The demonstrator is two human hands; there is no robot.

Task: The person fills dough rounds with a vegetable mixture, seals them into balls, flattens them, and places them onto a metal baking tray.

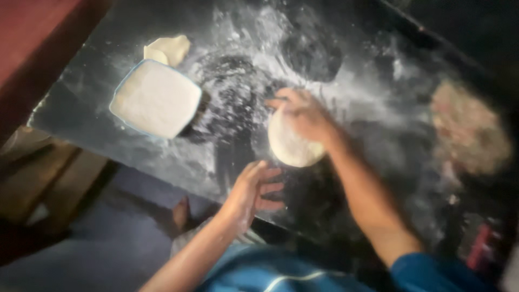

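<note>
Dark countertop (pixel 97 116) dusted with flour; near edge beside left hand (pixel 251 192), fingers spread, nothing held. Dough disc (pixel 292 146) gripped by right hand (pixel 303 113) above mid-counter. Square flour tray (pixel 157 98) far left, dough piece (pixel 168 48) behind. Floor visible below edge.

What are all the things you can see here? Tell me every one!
dough disc: one, pale cream, round and flat, mid-counter under the right hand.
square container: one, light-rimmed, filled with white flour, upper left of the counter.
dough piece: one, pale yellow, just behind the container.
counter: one, dark, dusted with white flour.
blurred heap: one, pinkish-brown, far right; too blurred to identify.
foot: one, bare, on the floor below the counter edge.
left hand: open, fingers spread, at the counter edge.
right hand: holding the dough disc.
</note>
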